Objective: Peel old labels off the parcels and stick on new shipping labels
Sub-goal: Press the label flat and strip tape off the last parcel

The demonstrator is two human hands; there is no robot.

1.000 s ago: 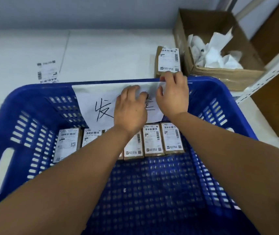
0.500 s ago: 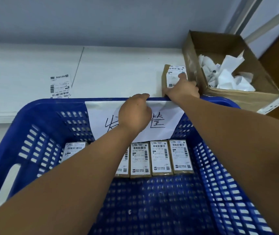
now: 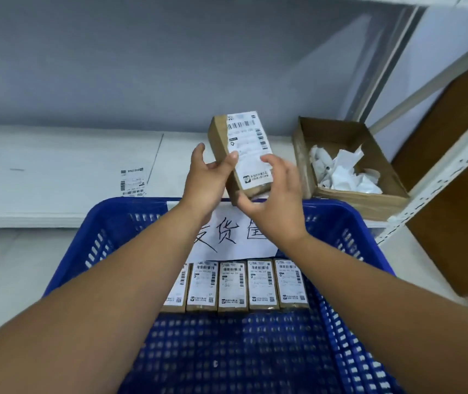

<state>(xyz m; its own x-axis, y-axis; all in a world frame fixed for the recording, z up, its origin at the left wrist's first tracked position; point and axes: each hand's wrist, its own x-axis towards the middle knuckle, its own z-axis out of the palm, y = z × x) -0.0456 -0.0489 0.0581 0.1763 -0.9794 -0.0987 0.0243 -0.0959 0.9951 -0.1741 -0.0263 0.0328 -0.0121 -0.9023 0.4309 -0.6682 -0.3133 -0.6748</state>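
Pinching the tilted parcel [image 3: 224, 149] between left hand [image 3: 207, 183] thumb, on its label [image 3: 251, 146], and fingers behind. Cupping its lower end in half-curled right hand [image 3: 275, 206], thumb beneath; grip unclear.

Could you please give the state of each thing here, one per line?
Parcel: held up over the basket, tilted, labelled.
Left hand: grips the parcel.
Right hand: cupped at its lower end; grip unclear.
Basket: holds a row of labelled parcels.
Loose label: flat on the shelf.
Carton: open, holds crumpled paper.
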